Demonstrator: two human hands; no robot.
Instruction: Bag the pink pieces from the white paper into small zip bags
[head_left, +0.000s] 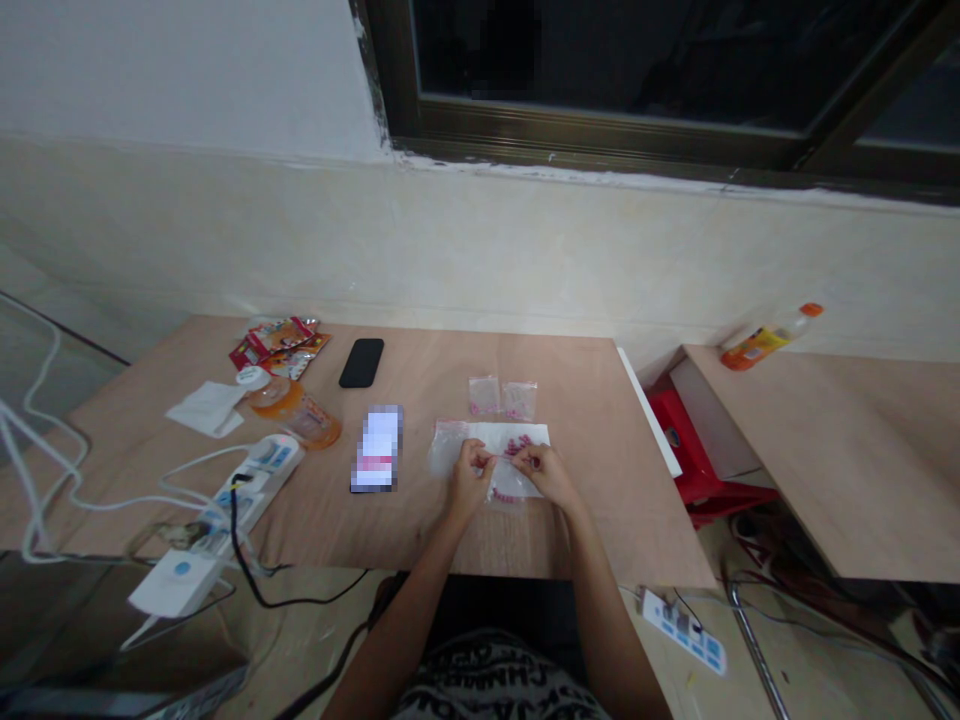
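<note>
Pink pieces (517,443) (head view): a loose cluster on the white paper (491,433), just beyond the fingertips; more show low in the clear bag (504,485).
Clear bag: over the paper's front, between the hands, its pink-edged top apparently toward the fingers.
Left hand (472,468): thumb and finger pinched, seemingly on the bag's top edge.
Right hand (541,470): likewise pinched at the other end; fine contact too small for me to see.
Good handling of the edge: I would advise a light, even pinch, bag level, pieces kept below the seal.
Small bags (519,400): two, beyond the paper, best left clear of the wrists.
Phone (377,450): lit, well left of the work.
</note>
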